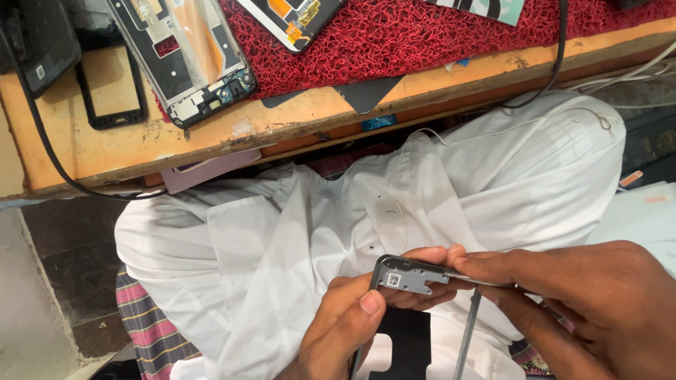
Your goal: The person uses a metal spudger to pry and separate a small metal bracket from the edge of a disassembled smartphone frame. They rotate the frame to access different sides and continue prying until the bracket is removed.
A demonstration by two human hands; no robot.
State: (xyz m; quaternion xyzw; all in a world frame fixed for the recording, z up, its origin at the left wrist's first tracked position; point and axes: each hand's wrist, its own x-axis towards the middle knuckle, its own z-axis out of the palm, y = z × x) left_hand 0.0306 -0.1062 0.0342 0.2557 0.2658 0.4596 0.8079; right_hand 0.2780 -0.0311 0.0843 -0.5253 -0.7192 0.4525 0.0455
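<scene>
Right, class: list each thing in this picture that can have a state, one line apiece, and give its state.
phone frame: bare, no screen, held over the lap
left hand: gripping the frame's left edge
right hand: pinching the frame's top edge
opened phone: back off, insides showing, lying flat on the bench
black bezel: empty, lying flat

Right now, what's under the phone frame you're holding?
Under the phone frame, held by the left hand and right hand, white cloth shows through its opening. What's beneath the cloth is hidden.
</scene>
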